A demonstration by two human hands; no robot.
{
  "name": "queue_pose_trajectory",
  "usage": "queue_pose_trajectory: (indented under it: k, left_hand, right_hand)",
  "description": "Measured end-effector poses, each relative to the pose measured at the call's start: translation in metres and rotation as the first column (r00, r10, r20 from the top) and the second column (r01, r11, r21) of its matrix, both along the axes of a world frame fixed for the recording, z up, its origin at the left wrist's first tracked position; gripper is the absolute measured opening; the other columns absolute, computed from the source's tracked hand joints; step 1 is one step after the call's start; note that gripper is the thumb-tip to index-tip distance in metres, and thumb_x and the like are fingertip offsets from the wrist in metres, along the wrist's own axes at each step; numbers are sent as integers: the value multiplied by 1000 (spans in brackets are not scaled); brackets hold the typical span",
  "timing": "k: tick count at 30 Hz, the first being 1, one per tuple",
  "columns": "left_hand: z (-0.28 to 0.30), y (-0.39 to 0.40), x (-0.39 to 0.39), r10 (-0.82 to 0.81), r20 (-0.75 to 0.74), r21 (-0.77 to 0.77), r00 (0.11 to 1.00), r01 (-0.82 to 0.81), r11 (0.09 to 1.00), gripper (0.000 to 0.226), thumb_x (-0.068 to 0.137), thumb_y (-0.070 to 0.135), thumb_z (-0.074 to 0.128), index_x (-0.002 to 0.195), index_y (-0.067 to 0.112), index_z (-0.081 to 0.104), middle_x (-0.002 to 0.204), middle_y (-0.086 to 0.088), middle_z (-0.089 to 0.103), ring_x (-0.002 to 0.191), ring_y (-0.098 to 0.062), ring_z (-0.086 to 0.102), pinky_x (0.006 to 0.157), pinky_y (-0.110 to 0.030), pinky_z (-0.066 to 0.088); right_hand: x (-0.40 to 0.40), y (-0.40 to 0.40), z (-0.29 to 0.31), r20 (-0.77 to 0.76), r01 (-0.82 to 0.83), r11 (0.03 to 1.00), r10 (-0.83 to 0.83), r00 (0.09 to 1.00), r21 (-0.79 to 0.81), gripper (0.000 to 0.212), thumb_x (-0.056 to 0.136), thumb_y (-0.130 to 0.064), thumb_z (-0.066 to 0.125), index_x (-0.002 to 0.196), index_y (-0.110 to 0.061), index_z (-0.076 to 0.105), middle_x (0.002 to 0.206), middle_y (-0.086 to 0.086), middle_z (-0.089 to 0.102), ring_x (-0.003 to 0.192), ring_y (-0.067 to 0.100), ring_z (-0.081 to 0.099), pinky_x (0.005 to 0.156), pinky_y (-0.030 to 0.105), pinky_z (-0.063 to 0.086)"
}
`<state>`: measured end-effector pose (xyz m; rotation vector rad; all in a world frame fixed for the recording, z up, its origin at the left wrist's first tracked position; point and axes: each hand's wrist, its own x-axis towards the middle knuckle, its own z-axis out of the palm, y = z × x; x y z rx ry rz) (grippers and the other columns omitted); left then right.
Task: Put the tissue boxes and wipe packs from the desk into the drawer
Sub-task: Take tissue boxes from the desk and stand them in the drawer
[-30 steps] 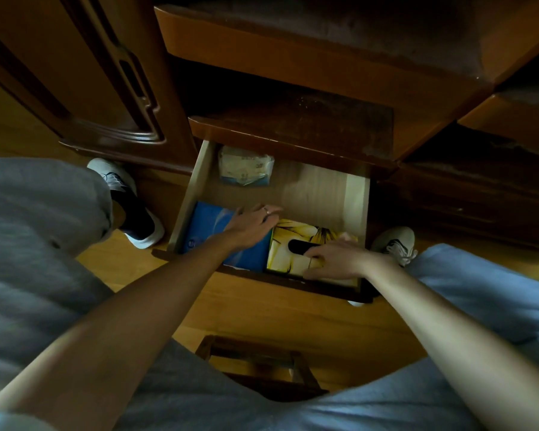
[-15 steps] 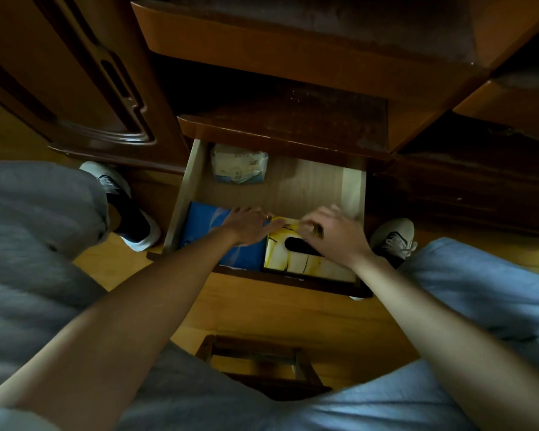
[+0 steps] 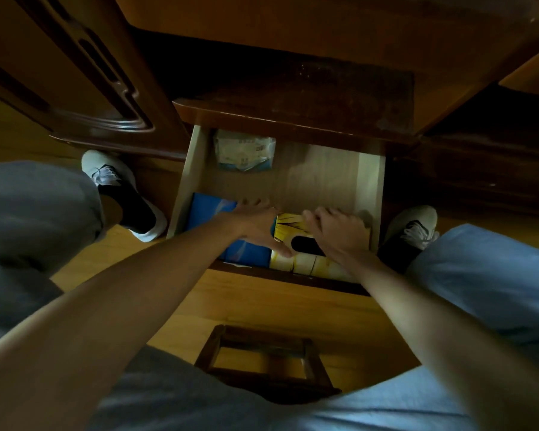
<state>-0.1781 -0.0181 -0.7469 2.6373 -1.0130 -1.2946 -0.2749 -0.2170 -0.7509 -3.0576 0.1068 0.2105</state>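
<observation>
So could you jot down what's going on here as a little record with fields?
drawer: open, pulled out toward the person
blue tissue box: front left of the drawer
yellow tissue box: front right, beside the blue one
wipe pack: back left corner
left hand: fingers spread, resting across both boxes
right hand: fingers curled over the yellow box's far edge
floor: wooden stool below the drawer

The pale wooden drawer (image 3: 367, 181) stands pulled open. A blue tissue box (image 3: 210, 209) and a yellow tissue box (image 3: 308, 262) lie flat, side by side, at its front; a white wipe pack (image 3: 245, 154) lies at the back left
</observation>
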Motion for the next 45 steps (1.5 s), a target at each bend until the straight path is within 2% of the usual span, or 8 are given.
queue_pose_trajectory:
  k: [7, 18, 22, 26, 32, 37, 39, 45]
  left_hand:
    - [-8, -7, -9, -71, 158, 24, 985, 68, 997, 129, 56, 94, 60, 155, 23, 17, 155, -16, 35, 139, -39, 36, 109, -62, 32]
    - [-3, -12, 3, -90, 85, 116, 992, 80, 990, 142, 49, 100, 56, 155, 9, 27, 159, -11, 36, 141, -34, 38, 113, -54, 34]
    - [2, -4, 9, -39, 96, 149, 995, 24, 988, 148, 42, 110, 37, 151, 9, 37, 154, -13, 45, 133, -33, 48, 102, -47, 44]
    - [0, 4, 7, 26, 139, 97, 990, -40, 994, 139, 42, 112, 27, 137, 14, 54, 135, -8, 62, 112, -28, 62, 75, -39, 47]
    - [7, 1, 3, -34, 134, 124, 990, 17, 992, 136, 42, 112, 19, 128, 15, 59, 125, -7, 67, 106, -26, 64, 82, -40, 53]
    - [7, 14, -3, -36, 256, 79, 966, 16, 997, 130, 63, 103, 9, 145, 10, 46, 144, -13, 54, 126, -32, 52, 104, -47, 40]
    - [5, 32, -4, 26, 373, 23, 927, -37, 999, 119, 71, 98, 9, 135, 10, 56, 134, -12, 61, 118, -29, 55, 101, -45, 40]
    - [10, 59, 3, 100, 331, 27, 938, -115, 993, 104, 73, 97, 25, 124, 13, 59, 118, -9, 69, 102, -24, 64, 81, -36, 50]
  right_hand:
    - [3, 6, -31, -16, -33, 999, 33, 999, 15, 61, 102, -54, 22, 91, -12, 65, 77, 11, 70, 67, 32, 67, 53, 32, 41]
    - [16, 8, -20, -243, 8, 1000, -11, 970, -10, 61, 100, -64, 21, 96, -22, 66, 68, -3, 62, 54, 16, 55, 51, 27, 32]
    - [27, -8, -24, -427, 316, 915, -188, 884, 252, 73, 91, -82, 24, 73, -22, 62, 56, -5, 58, 51, 11, 55, 52, 26, 33]
    - [16, -5, -23, -311, 204, 968, -152, 938, 143, 85, 96, -75, 15, 53, -13, 55, 39, -5, 44, 36, 14, 46, 50, 26, 30]
    - [19, -4, -16, -417, 165, 965, -67, 906, 205, 78, 103, -64, 16, 54, -16, 54, 42, -5, 43, 37, 12, 41, 52, 26, 37]
    - [12, -3, -13, -400, 190, 958, -91, 912, 215, 70, 104, -61, 17, 73, -17, 62, 55, 0, 53, 51, 16, 48, 61, 32, 45]
    - [11, -3, -12, -385, 126, 973, -44, 922, 191, 63, 106, -54, 16, 79, -18, 60, 61, 3, 54, 58, 19, 52, 66, 35, 46]
    - [11, 5, -10, -422, 203, 958, -100, 901, 205, 61, 108, -49, 16, 105, -16, 67, 85, 12, 68, 78, 26, 64, 77, 37, 52]
